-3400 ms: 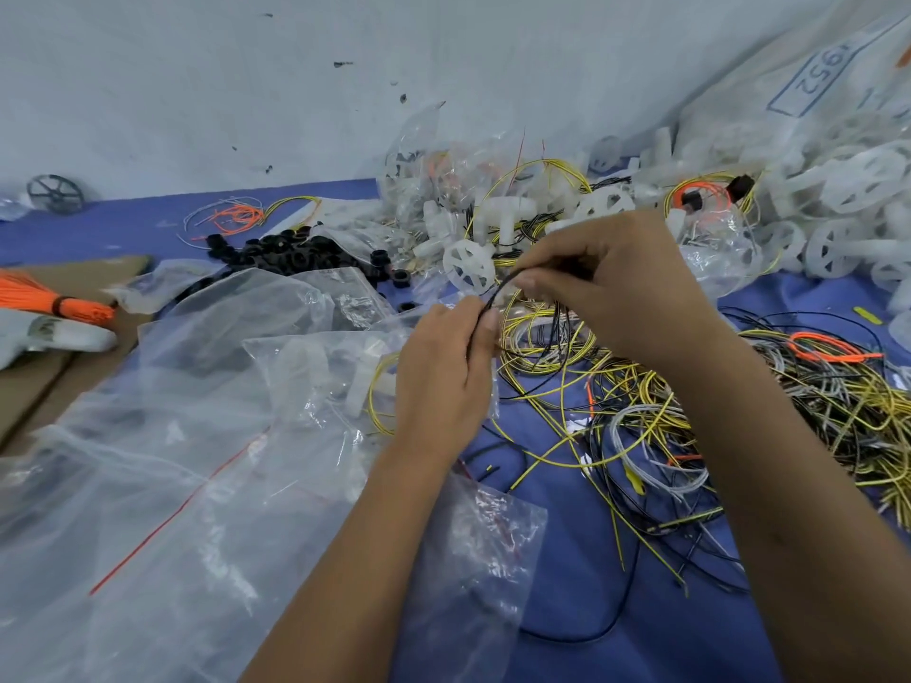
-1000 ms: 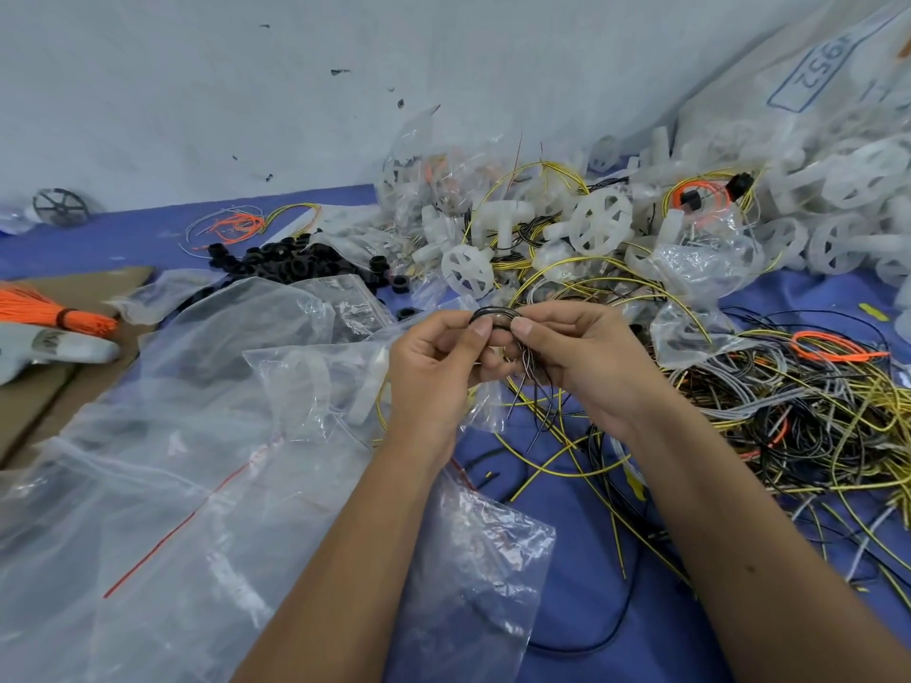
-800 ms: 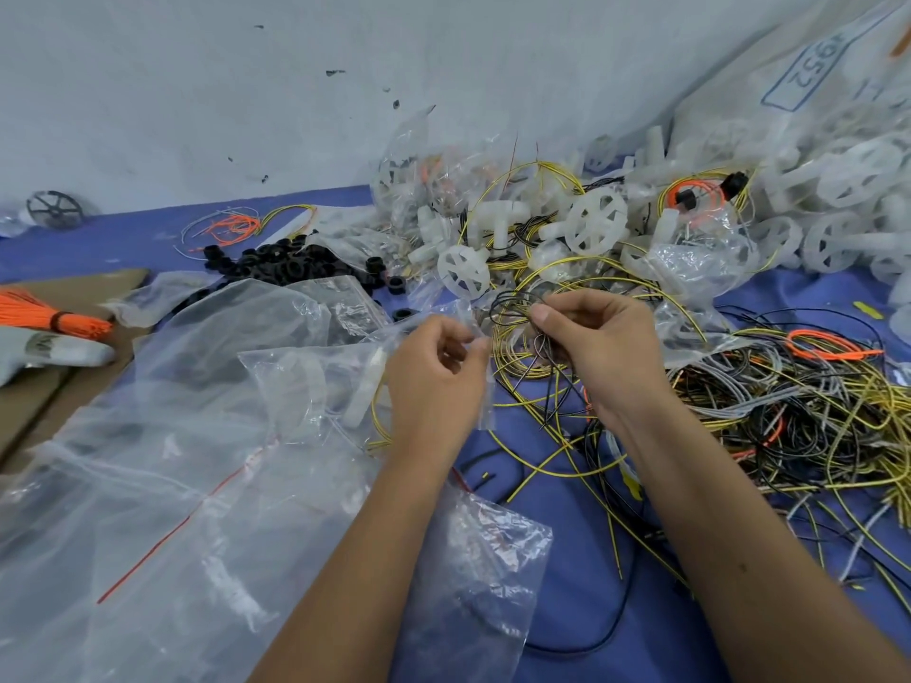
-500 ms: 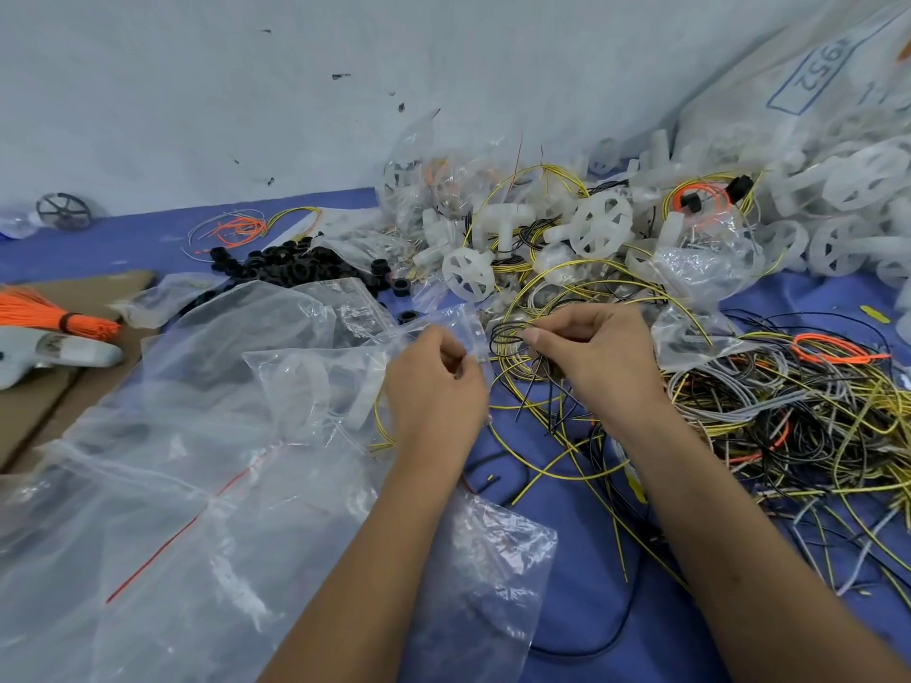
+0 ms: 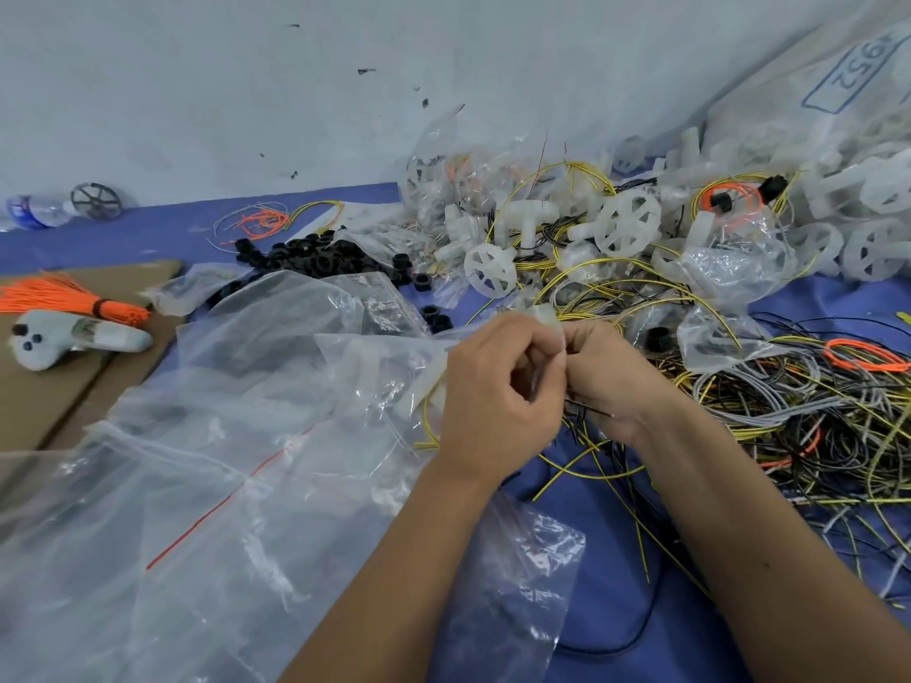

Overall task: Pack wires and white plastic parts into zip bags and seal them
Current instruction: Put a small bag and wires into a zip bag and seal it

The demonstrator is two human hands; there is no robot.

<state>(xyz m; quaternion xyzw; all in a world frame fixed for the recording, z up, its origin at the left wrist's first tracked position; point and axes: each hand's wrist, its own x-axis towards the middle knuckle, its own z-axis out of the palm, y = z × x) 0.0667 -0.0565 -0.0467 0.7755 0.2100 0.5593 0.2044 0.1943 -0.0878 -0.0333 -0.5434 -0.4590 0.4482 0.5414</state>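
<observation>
My hands meet at the centre of the frame — my left hand (image 5: 498, 386) pinches the mouth of a small zip bag (image 5: 394, 367), and my right hand (image 5: 609, 382) curls round a bundle of thin black wires (image 5: 584, 414) right beside it. More loose wires (image 5: 808, 426) sprawl over the blue counter (image 5: 606, 539) at right. White plastic parts (image 5: 626, 224) are heaped at upper right — empty bags (image 5: 207, 485) cover the lower left.

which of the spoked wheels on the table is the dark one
The dark spoked wheel at the far left by the wall, beside the plastic bottle. The other spoked wheels, like the white wheel in the parts pile, are translucent white.
</observation>
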